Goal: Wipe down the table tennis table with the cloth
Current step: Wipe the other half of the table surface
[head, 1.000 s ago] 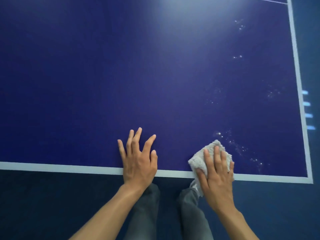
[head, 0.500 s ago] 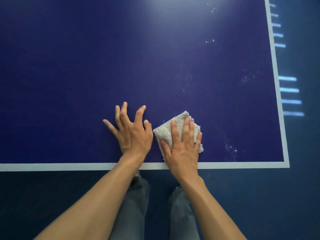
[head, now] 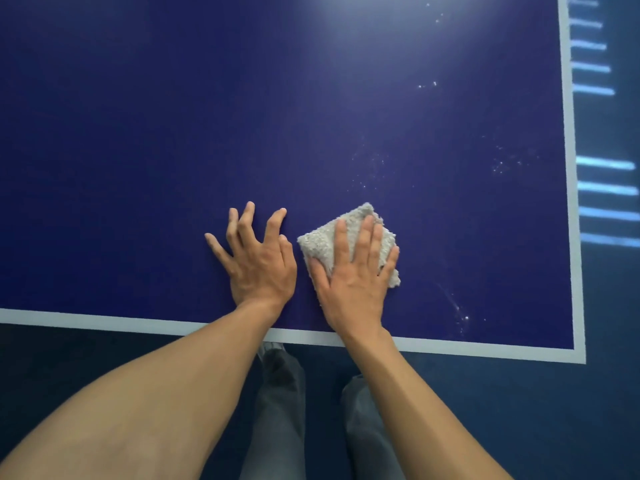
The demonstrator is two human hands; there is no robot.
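r hand (head: 353, 282) flat on cloth (head: 318, 242)

My left hand (head: 258, 265) is planted palm down on the table (head: 138, 133), its fingers (head: 273, 225) splayed and arched so the tips bear the weight. My right hand (head: 351, 289) sits just beside it, pressed flat on the cloth (head: 318, 242), fingers (head: 365, 237) straight and close together. Both forearms are bare, reaching forward from the lower corners, and both wrists cross the table's near edge.
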